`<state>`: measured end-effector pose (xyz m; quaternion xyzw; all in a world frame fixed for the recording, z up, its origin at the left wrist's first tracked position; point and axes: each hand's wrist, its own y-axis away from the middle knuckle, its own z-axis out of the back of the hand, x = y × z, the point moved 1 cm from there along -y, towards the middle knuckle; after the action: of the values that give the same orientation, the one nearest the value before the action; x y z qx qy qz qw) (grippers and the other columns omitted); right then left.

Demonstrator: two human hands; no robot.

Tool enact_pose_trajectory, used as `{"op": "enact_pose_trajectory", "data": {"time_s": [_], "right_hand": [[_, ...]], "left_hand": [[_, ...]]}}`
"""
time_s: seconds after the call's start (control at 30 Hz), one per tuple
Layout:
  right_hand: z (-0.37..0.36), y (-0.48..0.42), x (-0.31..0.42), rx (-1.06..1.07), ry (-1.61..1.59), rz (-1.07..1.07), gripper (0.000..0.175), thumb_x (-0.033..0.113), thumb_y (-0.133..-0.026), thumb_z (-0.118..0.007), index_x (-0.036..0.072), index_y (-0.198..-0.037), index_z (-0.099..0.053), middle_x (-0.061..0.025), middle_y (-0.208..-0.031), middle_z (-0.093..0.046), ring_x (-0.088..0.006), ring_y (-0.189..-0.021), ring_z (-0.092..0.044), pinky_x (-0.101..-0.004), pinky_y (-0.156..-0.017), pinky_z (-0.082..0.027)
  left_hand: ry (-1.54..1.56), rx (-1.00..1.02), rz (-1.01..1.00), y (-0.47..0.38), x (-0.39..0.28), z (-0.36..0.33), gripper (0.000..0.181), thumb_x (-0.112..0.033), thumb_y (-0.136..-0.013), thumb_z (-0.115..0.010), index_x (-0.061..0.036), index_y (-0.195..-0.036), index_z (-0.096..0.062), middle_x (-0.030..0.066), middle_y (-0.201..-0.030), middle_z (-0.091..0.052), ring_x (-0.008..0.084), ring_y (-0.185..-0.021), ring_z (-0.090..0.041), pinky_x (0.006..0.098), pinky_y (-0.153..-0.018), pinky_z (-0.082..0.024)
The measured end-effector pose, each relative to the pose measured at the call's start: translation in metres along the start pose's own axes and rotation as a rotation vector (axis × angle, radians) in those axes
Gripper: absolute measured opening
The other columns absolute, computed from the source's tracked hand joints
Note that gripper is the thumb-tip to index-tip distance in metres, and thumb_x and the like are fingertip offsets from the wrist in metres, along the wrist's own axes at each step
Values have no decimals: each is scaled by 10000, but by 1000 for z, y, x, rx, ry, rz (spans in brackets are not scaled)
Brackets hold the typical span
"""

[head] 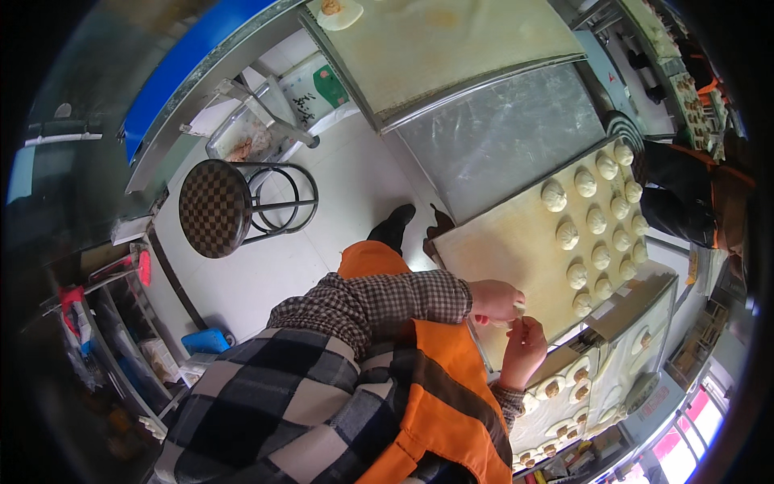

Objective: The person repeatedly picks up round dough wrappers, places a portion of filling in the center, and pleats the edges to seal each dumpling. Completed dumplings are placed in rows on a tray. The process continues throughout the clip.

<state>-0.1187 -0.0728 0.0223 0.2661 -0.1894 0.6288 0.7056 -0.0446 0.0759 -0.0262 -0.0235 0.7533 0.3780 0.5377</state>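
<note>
My left hand (497, 300) is closed around a small piece of pale dough (520, 308), most of it hidden by the fingers. The fingertips of my right hand (526, 349) pinch at the same dough from the other side. Both hands are over the near edge of a tan-covered board (490, 248). Pleated buns (597, 221) stand in rows towards the board's far end. On my right, round dough wrappers (551, 389) topped with brown filling lie on a cloth-covered surface (538, 417).
A metal sheet (502, 133) adjoins the board, with another tan-covered table (447, 48) beyond it. A checkered round stool (216, 209) lies to the left, near a clear tub (248, 136) and a printed sack (314, 94). Another person (683, 193) stands past the buns.
</note>
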Motion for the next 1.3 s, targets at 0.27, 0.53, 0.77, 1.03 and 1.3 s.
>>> {"op": "enact_pose_trajectory", "data": {"time_s": [0.27, 0.53, 0.77, 1.03, 1.3], "right_hand": [[19, 34, -24, -88, -354, -52, 89, -11, -902, -610, -46, -982, -594, -81, -737, -641, -124, -557, -609, -261, -508, -478], [36, 51, -24, -366, -51, 165, 74, 32, -830, -670, 16, -895, -638, -140, -714, -634, -254, -583, -628, -336, -539, -486], [40, 51, -27, -391, -234, 66, 146, 35, -825, -689, -10, -952, -633, -104, -736, -622, -180, -634, -605, -302, -581, -482], [22, 53, -28, -343, -743, -293, 155, 28, -878, -662, -29, -1015, -617, -13, -738, -598, -78, -619, -546, -248, -560, -463], [15, 61, -19, -526, -922, -327, 137, 9, -882, -631, -12, -1016, -618, -48, -762, -603, -130, -701, -652, -289, -553, -488]], "left_hand": [[-53, -116, -435, -30, 12, -58, 438, -331, -911, -579, -8, -1208, -578, 122, -862, -682, 174, -774, -672, 286, -584, -525], [550, -34, -268, -14, -5, -71, 509, -535, -1011, -360, -97, -955, -612, -16, -729, -596, 53, -575, -535, 215, -447, -390], [309, -60, -141, -16, -22, -62, 666, -653, -981, -289, -82, -790, -576, -4, -621, -549, 89, -492, -514, 242, -415, -395], [189, 220, 18, -29, -47, -42, 668, -666, -969, -320, -65, -943, -611, -26, -660, -548, 72, -511, -474, 222, -426, -345], [160, 280, 51, -33, -50, -39, 616, -628, -983, -349, -75, -1072, -606, -40, -707, -556, 49, -560, -487, 223, -437, -351]]}}
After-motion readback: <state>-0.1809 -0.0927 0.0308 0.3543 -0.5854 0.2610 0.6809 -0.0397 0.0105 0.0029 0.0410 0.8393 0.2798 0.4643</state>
